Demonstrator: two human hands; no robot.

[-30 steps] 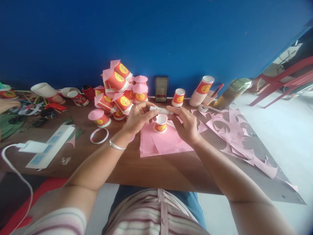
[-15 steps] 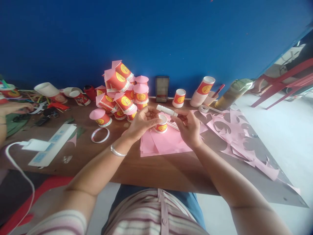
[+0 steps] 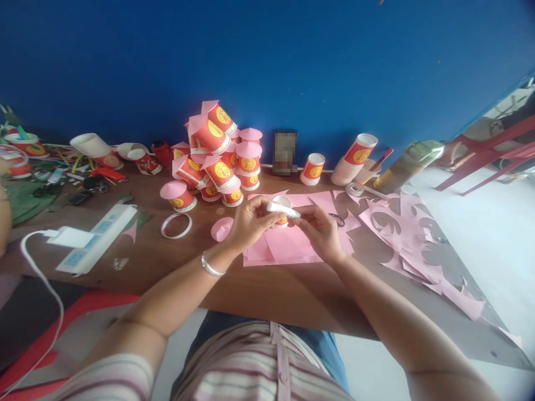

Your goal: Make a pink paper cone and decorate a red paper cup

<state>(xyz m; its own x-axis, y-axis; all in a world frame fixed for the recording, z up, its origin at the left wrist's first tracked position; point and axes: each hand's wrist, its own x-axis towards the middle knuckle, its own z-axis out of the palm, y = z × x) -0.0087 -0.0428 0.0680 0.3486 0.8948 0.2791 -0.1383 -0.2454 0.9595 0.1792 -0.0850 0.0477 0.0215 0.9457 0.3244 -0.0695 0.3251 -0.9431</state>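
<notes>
A small white tube (image 3: 279, 209), which looks like a glue tube, lies crosswise between my hands. My left hand (image 3: 251, 221) has its fingers closed round the left end, and my right hand (image 3: 318, 227) pinches the right end. Directly behind the tube stands a red and white paper cup (image 3: 283, 200), partly hidden by it and my fingers. Pink paper sheets (image 3: 288, 248) are spread under the cup and my hands. Left of my left hand rests a pink paper cone (image 3: 221, 228). Black scissors handles (image 3: 336, 220) show beside my right hand.
Cups with pink cone tops (image 3: 209, 136) are piled at the back left. Pink offcuts (image 3: 418, 239) cover the right side, near a bottle (image 3: 407, 164). A white ring (image 3: 176, 226) and power strip (image 3: 98, 239) lie left. Another person's arm (image 3: 4, 211) shows at the left edge.
Both hands have lowered the tube slightly toward me, in front of the cup. The view has shifted a little left. The other person's hand has pulled back toward the left edge.
</notes>
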